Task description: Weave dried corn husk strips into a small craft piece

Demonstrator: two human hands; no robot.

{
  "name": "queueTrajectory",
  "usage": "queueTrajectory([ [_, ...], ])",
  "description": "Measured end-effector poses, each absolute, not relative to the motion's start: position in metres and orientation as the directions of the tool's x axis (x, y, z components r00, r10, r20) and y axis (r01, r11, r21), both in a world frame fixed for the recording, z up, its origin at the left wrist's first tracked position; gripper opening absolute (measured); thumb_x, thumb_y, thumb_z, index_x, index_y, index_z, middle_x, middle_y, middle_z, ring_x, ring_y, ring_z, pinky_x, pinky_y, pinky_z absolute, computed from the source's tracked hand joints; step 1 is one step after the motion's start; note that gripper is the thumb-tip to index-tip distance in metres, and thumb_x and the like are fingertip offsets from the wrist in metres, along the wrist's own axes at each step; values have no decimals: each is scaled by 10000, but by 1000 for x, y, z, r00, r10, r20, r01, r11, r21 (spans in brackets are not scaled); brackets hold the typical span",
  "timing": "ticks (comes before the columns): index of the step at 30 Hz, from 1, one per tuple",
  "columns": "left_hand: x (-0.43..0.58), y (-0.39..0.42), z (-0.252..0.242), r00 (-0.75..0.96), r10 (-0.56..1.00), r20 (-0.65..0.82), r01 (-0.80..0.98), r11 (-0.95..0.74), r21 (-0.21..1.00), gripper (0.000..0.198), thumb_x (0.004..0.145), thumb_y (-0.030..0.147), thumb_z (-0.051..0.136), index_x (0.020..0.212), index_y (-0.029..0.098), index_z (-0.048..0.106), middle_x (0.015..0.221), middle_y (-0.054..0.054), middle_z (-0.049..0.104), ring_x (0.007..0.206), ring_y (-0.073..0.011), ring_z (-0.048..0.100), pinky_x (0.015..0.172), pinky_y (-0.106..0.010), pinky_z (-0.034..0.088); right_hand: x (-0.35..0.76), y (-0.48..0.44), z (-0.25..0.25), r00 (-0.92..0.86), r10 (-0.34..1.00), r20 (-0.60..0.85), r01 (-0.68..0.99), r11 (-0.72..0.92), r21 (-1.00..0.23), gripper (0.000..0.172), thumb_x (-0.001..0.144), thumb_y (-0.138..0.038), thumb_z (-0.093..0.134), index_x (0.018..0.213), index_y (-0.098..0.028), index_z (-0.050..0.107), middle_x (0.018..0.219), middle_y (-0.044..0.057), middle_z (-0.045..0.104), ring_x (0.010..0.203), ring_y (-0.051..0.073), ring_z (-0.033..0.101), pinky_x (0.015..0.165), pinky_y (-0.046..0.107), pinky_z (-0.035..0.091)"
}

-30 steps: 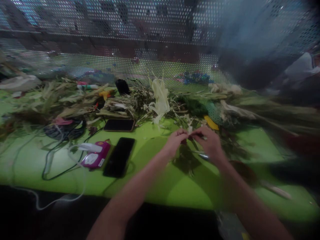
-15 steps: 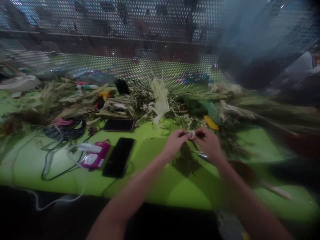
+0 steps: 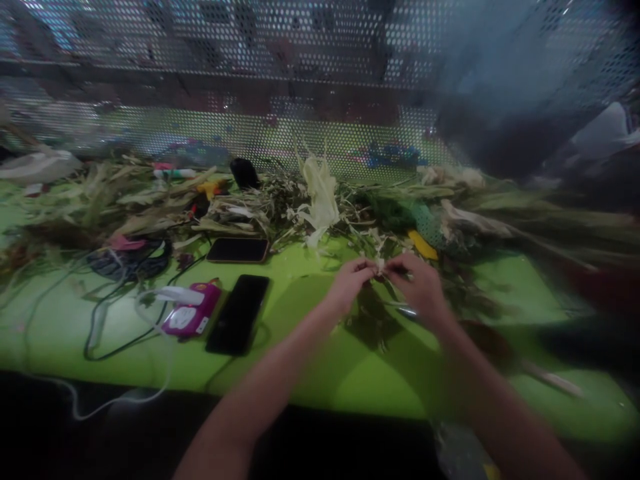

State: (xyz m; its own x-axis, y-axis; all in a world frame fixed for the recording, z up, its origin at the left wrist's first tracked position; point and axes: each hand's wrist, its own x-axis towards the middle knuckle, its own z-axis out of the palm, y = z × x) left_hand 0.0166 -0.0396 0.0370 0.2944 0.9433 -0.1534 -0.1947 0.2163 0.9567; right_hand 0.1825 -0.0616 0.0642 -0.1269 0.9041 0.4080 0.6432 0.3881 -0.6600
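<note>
Fingertips of my left hand (image 3: 354, 281) and my right hand (image 3: 416, 283) meet over the green table (image 3: 300, 373). Between them is a small pale piece (image 3: 381, 266), perhaps husk or a dried petal; it is too small to name surely. Both hands are closed in a pinch on it. Under my right hand lies a thin shiny metal tool (image 3: 407, 311), partly hidden. Pale yellow dried husks (image 3: 321, 197) stand up beyond my left hand, and dry plant scraps lie around the hands.
Left of my hands lie a black phone (image 3: 239, 313), a second phone (image 3: 238, 250) and a magenta power socket (image 3: 194, 310) with a white plug and trailing cables. Dried leaves (image 3: 115, 200) heap along a perforated metal screen (image 3: 280, 93). A yellow object (image 3: 423, 245) lies by the right hand.
My fingers have shifted slightly on the small pale piece, which now shows upright between the fingertips. Both hands stay in nearly the same place.
</note>
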Motion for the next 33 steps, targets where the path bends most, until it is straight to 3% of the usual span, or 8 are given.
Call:
queueTrajectory([
  [5, 17, -43, 43, 314, 948, -45, -15, 52, 999, 166, 799, 335, 628, 809, 173, 663, 795, -16, 635, 742, -130, 513, 728, -264, 377, 183, -60, 62, -62, 942, 329, 605, 298, -739, 57, 819, -244, 636, 801, -190, 639, 751, 11, 646, 678, 152, 570, 637, 273, 447],
  [10, 15, -40, 40, 318, 947, 42, 111, -81, 990, 130, 817, 275, 577, 828, 180, 664, 796, -8, 633, 746, -139, 513, 730, -264, 372, 182, -59, 64, 5, 964, 266, 469, 232, -852, 161, 761, -264, 696, 893, -182, 654, 770, 7, 669, 688, 154, 602, 641, 271, 467],
  [15, 10, -38, 43, 318, 938, 137, 300, -237, 924, 128, 811, 232, 564, 736, 180, 654, 723, 2, 621, 722, -145, 511, 687, -258, 349, 183, -59, 63, -76, 957, 279, 536, 275, -798, 90, 785, -233, 651, 841, -189, 705, 788, 29, 701, 710, 167, 617, 678, 298, 485],
  [21, 16, -41, 46, 243, 969, 51, 141, -87, 986, 167, 818, 325, 615, 837, 170, 672, 798, -23, 666, 746, -145, 558, 705, -265, 403, 177, -56, 59, 63, 989, 135, 333, 106, -937, 207, 724, -364, 736, 756, -174, 663, 671, 9, 649, 609, 135, 557, 580, 263, 461],
  [26, 21, -44, 44, 204, 978, 48, 15, -52, 999, 129, 789, 277, 653, 835, 157, 667, 807, -25, 668, 743, -132, 568, 729, -266, 429, 171, -55, 58, 90, 996, 29, 122, 18, -992, 285, 667, -424, 783, 745, -180, 658, 674, 9, 638, 590, 124, 541, 561, 256, 469],
  [33, 18, -41, 44, 209, 978, 0, 25, -5, 1000, 101, 795, 255, 625, 808, 155, 635, 777, -17, 651, 736, -135, 566, 739, -283, 435, 175, -59, 63, 72, 997, 3, 86, -3, -996, 216, 741, -396, 716, 747, -182, 690, 715, 21, 664, 576, 112, 525, 580, 258, 466],
])
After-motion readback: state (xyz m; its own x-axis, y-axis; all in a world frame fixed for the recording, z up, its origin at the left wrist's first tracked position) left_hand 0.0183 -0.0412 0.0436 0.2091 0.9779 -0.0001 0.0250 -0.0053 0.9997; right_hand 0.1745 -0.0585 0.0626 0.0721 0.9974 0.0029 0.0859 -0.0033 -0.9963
